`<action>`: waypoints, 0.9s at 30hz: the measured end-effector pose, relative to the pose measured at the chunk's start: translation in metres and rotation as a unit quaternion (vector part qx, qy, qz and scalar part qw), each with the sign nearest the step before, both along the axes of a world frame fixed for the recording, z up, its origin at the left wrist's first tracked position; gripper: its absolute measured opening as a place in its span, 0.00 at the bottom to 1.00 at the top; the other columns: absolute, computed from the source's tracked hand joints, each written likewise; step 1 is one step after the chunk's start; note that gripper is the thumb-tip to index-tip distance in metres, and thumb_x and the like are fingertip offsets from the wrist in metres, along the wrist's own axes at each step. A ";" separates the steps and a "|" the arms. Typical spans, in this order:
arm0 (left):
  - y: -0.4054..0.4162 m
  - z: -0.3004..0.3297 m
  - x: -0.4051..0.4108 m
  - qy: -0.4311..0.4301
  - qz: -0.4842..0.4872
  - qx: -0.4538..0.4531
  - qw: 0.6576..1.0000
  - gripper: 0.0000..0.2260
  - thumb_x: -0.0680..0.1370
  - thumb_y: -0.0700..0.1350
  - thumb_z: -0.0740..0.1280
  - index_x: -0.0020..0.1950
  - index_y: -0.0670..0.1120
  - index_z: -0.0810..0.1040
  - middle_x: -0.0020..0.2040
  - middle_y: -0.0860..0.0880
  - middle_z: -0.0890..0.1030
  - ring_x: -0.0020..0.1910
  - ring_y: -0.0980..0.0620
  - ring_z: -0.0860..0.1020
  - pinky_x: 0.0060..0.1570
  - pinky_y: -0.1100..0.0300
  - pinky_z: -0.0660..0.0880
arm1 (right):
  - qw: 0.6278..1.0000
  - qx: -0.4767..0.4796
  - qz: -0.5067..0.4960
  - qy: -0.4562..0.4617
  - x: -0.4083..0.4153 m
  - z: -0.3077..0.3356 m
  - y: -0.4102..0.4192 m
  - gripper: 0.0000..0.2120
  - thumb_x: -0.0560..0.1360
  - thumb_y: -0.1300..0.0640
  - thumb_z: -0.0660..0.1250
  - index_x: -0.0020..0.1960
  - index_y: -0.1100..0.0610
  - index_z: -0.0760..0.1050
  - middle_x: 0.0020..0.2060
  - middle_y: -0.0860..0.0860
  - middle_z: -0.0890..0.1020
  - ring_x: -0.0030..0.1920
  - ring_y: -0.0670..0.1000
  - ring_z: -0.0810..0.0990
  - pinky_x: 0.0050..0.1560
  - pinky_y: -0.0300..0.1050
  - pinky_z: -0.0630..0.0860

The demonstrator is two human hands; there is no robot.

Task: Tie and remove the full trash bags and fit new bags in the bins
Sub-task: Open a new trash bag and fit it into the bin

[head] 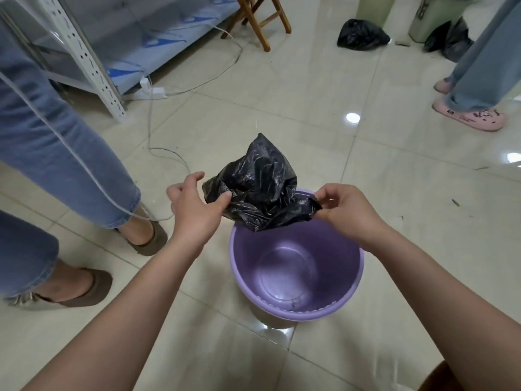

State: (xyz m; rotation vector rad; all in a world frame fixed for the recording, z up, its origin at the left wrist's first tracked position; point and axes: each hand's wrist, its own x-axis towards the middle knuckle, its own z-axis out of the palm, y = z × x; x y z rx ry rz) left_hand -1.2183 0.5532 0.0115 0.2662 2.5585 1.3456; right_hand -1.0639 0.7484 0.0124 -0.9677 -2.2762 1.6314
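Over purple bin (296,277), crumpled black bag (260,184).

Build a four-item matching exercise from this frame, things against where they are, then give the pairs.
Things:
1. new black bag
2. purple bin
3. tied black bag
4. pink slipper

Places:
A. far floor, beside the wooden stool
B. held by both hands, left and right
C. right edge, on a bystander's foot
D. floor, below the hands, unlined

Pairs: 1-B, 2-D, 3-A, 4-C

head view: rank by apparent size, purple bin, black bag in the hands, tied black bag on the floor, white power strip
1. purple bin
2. black bag in the hands
3. tied black bag on the floor, though it lies farther away, so its true size against the held bag is unsure
4. white power strip
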 end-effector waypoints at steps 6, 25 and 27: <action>0.013 -0.004 0.009 -0.150 -0.041 0.123 0.980 0.35 0.74 0.44 0.73 0.76 0.57 0.60 0.66 0.49 0.74 0.61 0.53 0.75 0.64 0.52 0.72 | 0.987 0.057 0.133 -0.069 0.016 0.006 0.000 0.08 0.69 0.69 0.74 0.39 0.58 0.78 0.39 0.62 0.83 0.39 0.50 0.76 0.44 0.44 0.72; 0.036 -0.004 0.033 -0.250 -0.183 0.128 0.942 0.13 0.67 0.35 0.76 0.49 0.46 0.82 0.43 0.50 0.86 0.43 0.52 0.84 0.44 0.63 0.78 | 0.996 0.057 0.061 -0.043 0.013 -0.004 0.012 0.18 0.77 0.51 0.68 0.66 0.48 0.75 0.58 0.44 0.79 0.51 0.40 0.79 0.55 0.30 0.73; 0.037 -0.001 0.034 -0.277 -0.195 0.163 0.927 0.18 0.65 0.43 0.78 0.53 0.46 0.82 0.47 0.49 0.86 0.46 0.51 0.84 0.44 0.63 0.79 | 0.994 0.063 0.070 -0.060 0.011 -0.007 0.011 0.07 0.77 0.52 0.68 0.55 0.46 0.79 0.52 0.44 0.83 0.47 0.40 0.80 0.47 0.24 0.71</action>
